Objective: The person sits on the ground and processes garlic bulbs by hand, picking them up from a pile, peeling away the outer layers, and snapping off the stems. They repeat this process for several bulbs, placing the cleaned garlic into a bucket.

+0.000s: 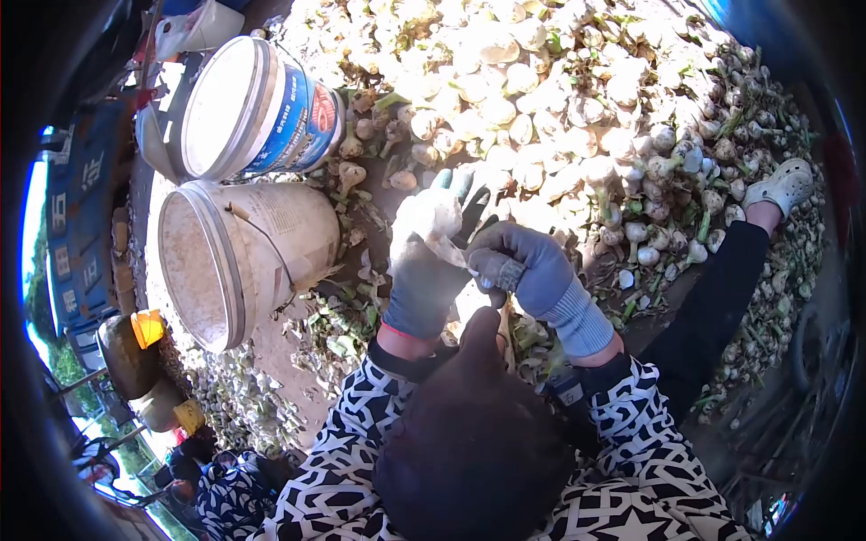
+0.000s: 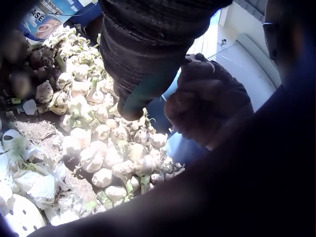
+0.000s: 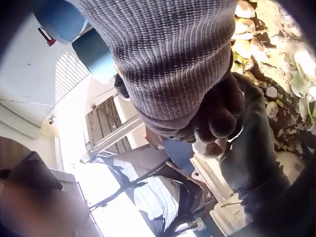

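In the head view, my gloved left hand (image 1: 419, 284) holds a bright white garlic bulb (image 1: 431, 219) in front of my chest. The fingers of my gloved right hand (image 1: 523, 266) are curled and pinch a pale strip of garlic skin (image 1: 448, 251) at the bulb's near side. Close together, both hands hang over the garlic heap. In the right wrist view, a pale piece (image 3: 211, 148) shows under the right fingertips, against the left glove (image 3: 252, 143). Glare washes out much of the bulb, and the left wrist view hides it behind the gloves.
A large heap of garlic bulbs (image 1: 622, 135) spreads ahead and to the right. On the left lie two tipped buckets, one with a blue label (image 1: 293, 122), one plain white (image 1: 302, 230). Loose peelings (image 1: 334, 329) cover the ground nearby. My shoe (image 1: 783, 187) rests by the heap.
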A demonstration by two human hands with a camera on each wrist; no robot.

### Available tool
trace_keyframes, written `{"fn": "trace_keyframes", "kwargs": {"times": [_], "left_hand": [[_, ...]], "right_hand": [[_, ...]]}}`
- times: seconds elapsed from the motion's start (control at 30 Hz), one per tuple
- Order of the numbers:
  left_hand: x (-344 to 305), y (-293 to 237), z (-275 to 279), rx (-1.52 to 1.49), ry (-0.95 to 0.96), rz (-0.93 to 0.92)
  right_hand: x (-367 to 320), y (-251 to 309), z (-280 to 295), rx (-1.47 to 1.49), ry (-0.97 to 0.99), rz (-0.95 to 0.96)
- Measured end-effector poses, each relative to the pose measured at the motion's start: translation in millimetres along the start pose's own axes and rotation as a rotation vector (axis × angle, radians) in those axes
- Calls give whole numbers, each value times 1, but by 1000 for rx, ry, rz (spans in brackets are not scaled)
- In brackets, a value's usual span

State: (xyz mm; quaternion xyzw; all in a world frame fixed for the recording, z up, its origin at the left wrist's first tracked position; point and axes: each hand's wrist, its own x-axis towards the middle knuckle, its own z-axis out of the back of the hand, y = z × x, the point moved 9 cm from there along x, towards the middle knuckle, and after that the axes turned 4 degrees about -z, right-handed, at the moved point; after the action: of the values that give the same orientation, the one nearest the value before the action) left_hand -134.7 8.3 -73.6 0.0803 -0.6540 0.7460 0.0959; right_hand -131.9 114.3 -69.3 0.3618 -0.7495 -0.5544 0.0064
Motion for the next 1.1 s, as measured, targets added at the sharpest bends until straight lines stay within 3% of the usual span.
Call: {"fn": "trace_keyframes", "kwargs": {"times": [0.07, 0.2, 0.27, 0.3, 0.33, 0.37, 0.4, 0.47, 0.53, 0.6, 0.63, 0.67, 0.7, 0.77, 0.8, 0.87, 0.9, 0.93, 0.97, 1.03, 1.1], "left_hand": [[-11, 32, -9, -1407, -321, 481], [-19, 45, -8, -1431, -454, 623], [-28, 58, -1, -1259, -543, 674], [-28, 64, 20, -978, -476, 612], [-25, 44, 25, -1316, -539, 628], [-24, 23, 53, -1164, -675, 632], [-16, -6, 87, -1146, -744, 491], [-15, -52, 180, -1179, -727, 27], [-24, -86, 215, -1244, -525, -157], [-26, -79, 208, -1148, -544, -34], [-32, -62, 195, -1050, -641, 100], [-30, -49, 165, -1047, -612, 215], [-31, -33, 132, -1007, -659, 377], [-24, 2, 68, -813, -420, 531], [-17, 5, 41, -525, -310, 580], [2, 17, -3, -81, -11, 326], [16, 4, -24, 157, 154, 225], [30, -12, -44, 210, 237, 2], [40, -18, -59, 357, 329, 18], [39, -16, -73, 192, 354, -28], [40, -14, -68, -74, 267, 55]], "right_hand": [[-25, 0, -13, 159, 118, -104], [-44, -15, 3, 313, 165, -101], [-39, -33, 25, -26, 42, -68], [-43, -43, 31, -123, 39, -156], [-47, -53, 38, -395, 61, -184], [-52, -57, 45, -673, 8, -177], [-57, -61, 53, -945, -42, -172], [-64, -83, 86, -1029, -69, -270], [-69, -46, 140, -1286, -562, 11], [-54, -26, 181, -1397, -839, 5], [-39, -22, 192, -1497, -917, -103], [-26, -15, 199, -1594, -995, -218], [-14, -17, 207, -1595, -997, -215], [3, -20, 218, -1760, -1127, -151], [2, -14, 219, -1766, -1122, -143], [-1, -16, 226, -1368, -841, -138], [-7, -1, 210, -1301, -762, 129], [-14, 14, 187, -1174, -648, 187], [-19, 28, 164, -1064, -549, 122], [-29, 44, 139, -947, -455, 66], [-33, 51, 120, -540, -263, 157]]}}
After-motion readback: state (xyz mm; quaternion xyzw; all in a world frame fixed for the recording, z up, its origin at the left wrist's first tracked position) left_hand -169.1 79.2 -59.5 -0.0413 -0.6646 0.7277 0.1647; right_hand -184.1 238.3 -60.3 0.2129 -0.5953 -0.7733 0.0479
